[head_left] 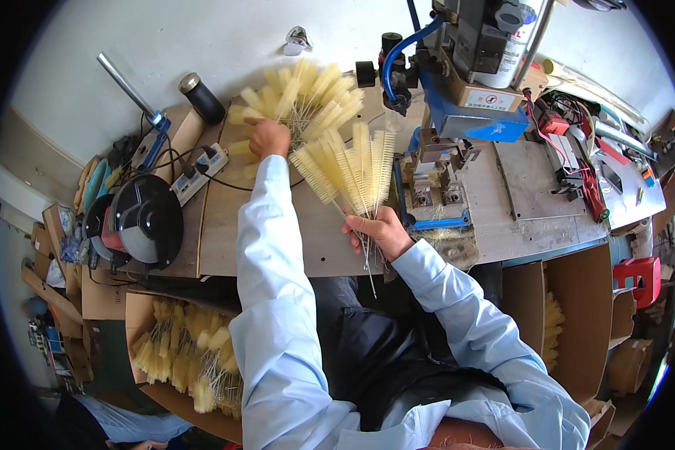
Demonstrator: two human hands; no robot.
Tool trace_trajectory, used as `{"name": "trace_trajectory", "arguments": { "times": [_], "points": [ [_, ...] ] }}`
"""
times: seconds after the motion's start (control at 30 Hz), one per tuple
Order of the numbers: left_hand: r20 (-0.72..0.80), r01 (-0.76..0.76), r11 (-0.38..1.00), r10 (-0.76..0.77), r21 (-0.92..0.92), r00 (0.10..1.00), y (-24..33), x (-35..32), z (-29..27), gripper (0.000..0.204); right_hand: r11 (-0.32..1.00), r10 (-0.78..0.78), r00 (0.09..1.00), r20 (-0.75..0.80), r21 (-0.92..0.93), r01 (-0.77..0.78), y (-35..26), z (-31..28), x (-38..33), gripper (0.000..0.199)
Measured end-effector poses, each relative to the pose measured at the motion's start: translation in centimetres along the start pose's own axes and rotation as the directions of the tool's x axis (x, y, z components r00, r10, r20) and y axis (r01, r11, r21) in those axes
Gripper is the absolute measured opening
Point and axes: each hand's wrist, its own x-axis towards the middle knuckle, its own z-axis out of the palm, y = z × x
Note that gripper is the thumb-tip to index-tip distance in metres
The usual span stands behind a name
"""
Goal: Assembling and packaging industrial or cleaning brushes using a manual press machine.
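Note:
My right hand (382,234) grips a bunch of bottle brushes (356,169) by their thin wire stems. Their pale yellow bristle heads fan upward, and the looped wire ends hang below my fingers near the table's front edge. Farther off to the left, my left hand (268,139) is at the side of a heap of the same brushes (307,94) lying on the table. Its fingers are curled in among the bristle heads, and what they hold, if anything, is hidden.
A bench press (476,120) with a metal fixture (436,176) stands right of the brushes. Left are a black disc-shaped machine (150,221), a power strip (200,174) and a dark flask (202,97). Below the table, a cardboard box (191,416) holds many brushes; another box (577,322) stands right.

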Motion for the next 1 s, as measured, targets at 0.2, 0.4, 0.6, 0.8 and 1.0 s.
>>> {"name": "trace_trajectory", "arguments": {
  "times": [0.2, 0.4, 0.6, 0.8, 1.0],
  "points": [
    [0.061, 0.253, 0.805, -0.262, -0.536, 0.963, -2.9, 3.5, -0.4, 0.068, 0.999, -0.018, 1.000, 0.018, 0.032, 0.017, -0.2, -0.1, 0.1, 0.020],
    [0.369, 0.396, 0.082, -0.234, -0.914, 0.900, -2.6, 3.0, -1.6, 0.020, 1.000, -0.022, 1.000, 0.010, 0.015, 0.022, -0.2, -0.3, 0.0, 0.020],
    [0.358, 0.354, -0.107, -0.026, -0.929, 0.933, -6.4, 3.5, -1.6, 0.021, 1.000, -0.017, 1.000, 0.021, 0.007, 0.017, -0.1, 0.2, 0.0, 0.021],
    [0.526, 0.519, -0.087, -0.120, -0.850, 0.842, -5.7, 2.7, -0.2, 0.039, 1.000, -0.018, 1.000, 0.003, -0.012, 0.018, 0.1, -0.3, 0.1, 0.021],
    [0.393, 0.416, 0.130, -0.168, -0.900, 0.904, -4.3, 3.3, 1.9, 0.029, 1.000, -0.012, 1.000, -0.016, -0.025, 0.012, -0.4, -0.1, -0.1, 0.020]
  ]
}}
